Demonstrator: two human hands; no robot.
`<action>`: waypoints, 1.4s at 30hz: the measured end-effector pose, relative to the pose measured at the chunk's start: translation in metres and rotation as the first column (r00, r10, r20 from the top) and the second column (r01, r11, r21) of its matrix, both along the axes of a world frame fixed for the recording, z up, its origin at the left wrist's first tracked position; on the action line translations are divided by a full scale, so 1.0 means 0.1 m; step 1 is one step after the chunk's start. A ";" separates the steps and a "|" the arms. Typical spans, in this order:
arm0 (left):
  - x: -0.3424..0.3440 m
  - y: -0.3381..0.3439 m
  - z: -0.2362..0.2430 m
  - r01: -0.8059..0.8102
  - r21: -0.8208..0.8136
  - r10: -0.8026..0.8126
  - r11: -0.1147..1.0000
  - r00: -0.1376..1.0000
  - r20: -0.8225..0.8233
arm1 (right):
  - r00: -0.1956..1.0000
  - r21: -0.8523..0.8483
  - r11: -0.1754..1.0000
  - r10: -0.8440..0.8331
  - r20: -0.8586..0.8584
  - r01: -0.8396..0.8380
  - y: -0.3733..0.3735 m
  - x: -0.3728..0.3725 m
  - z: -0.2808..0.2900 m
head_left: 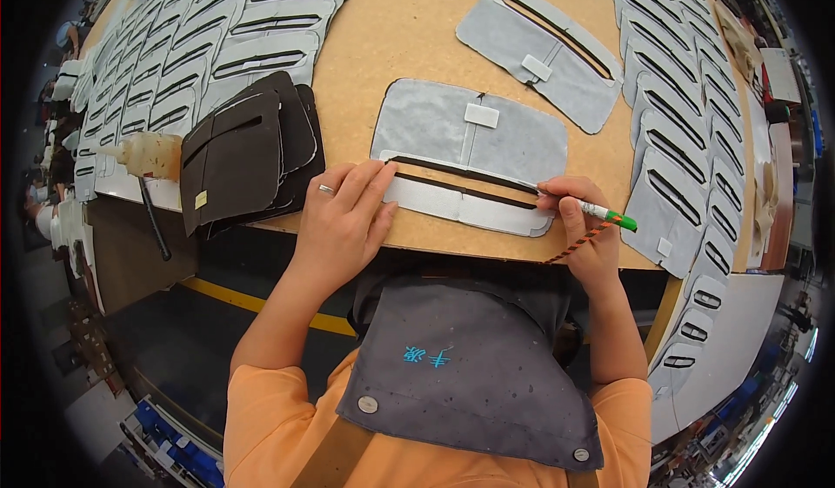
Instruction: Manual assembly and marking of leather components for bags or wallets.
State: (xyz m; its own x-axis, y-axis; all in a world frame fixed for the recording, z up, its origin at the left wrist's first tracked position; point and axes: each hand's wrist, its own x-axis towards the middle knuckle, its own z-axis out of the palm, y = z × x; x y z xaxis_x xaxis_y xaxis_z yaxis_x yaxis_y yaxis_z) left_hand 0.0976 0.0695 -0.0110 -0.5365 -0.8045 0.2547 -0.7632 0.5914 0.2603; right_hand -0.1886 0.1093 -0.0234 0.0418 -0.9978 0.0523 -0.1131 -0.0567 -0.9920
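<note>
Worker in orange shirt (270,405) and dark apron (470,357) bends over a grey panel (422,123), which lies flat at the near edge of the table (383,27). Left hand (341,214) rests at the left end of the panel's slot (461,183), its fingers close together and pressed down on the material, the thumb apart from them. Right hand (593,244) has its fingers clamped on a white-and-green pen (598,211), the writing end at the slot's right end; whether the tip touches is too small to tell. The step in hand looks to be marking along the slot's edge. The next move would call for a steady left hand to hold the panel flat and a light, even stroke close to that edge.

Beyond the left hand, dark panels (235,162) sit in a loose pile beside a stained bottle (155,155). Farther out, a second grey panel (487,31) lies at an angle, between overlapping left rows (270,25) and right rows (665,131) of slotted grey pieces.
</note>
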 end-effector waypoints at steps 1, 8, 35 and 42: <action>0.00 0.00 0.01 0.000 0.001 0.000 1.000 1.000 0.000 | 1.000 0.001 1.000 0.000 0.000 0.000 0.00 0.01 0.00; -0.05 -0.02 0.00 -0.084 0.028 0.081 0.996 0.991 0.103 | 1.000 -0.037 0.999 -0.020 0.003 0.020 0.01 0.04 0.01; -0.94 -0.07 -0.01 0.468 0.161 -0.427 0.869 0.874 -0.234 | 0.916 0.184 0.976 -0.176 0.360 0.115 0.04 -0.21 0.09; -0.96 -0.12 -0.01 0.506 0.177 -0.467 0.844 0.856 -0.221 | 0.999 0.206 0.978 0.027 -0.036 -0.019 0.04 -0.31 0.18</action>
